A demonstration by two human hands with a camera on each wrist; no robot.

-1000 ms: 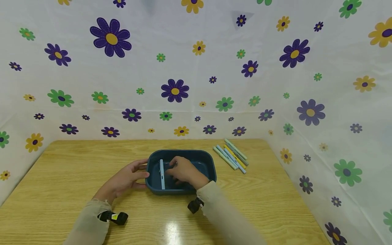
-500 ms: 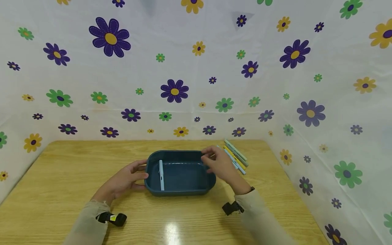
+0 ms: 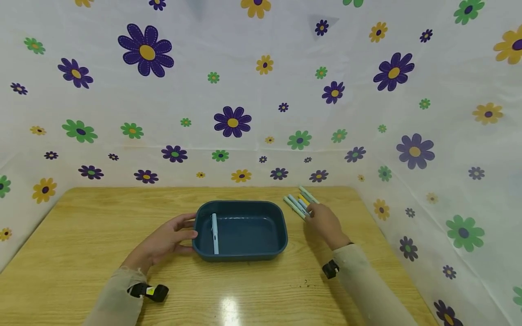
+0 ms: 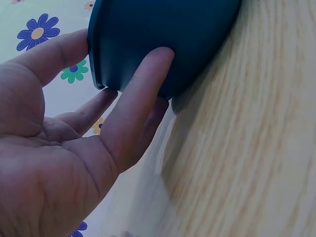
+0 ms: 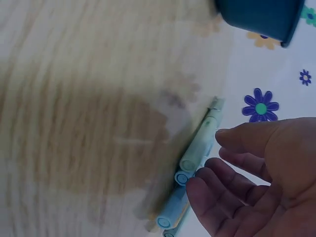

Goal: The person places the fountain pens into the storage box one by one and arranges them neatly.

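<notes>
A dark blue rectangular tub (image 3: pixel 240 258) stands on the table, with one light blue pen (image 3: pixel 215 233) lying in its left end. My left hand (image 3: pixel 167 240) touches the tub's left end from outside, its extended fingers (image 4: pixel 143 98) against the wall and rim. Right of the tub, my right hand (image 3: pixel 326 224) is over a small group of pens, covering their near ends in the head view. In the right wrist view its thumb and bent fingertips come right up to a pale green pen (image 5: pixel 200 140) and a light blue pen (image 5: pixel 173 207).
A yellow pen (image 3: pixel 303 199) and another pale green pen (image 3: pixel 308 194) lie in the same group at the back right. The wooden table (image 3: pixel 122 203) is bounded at the back and right by a flower-patterned white sheet (image 3: pixel 253 90).
My right hand has come out of the tub and moved right to the pens, with nothing visible carried. The left hand stays at the tub's left end; the pen inside is unmoved.
</notes>
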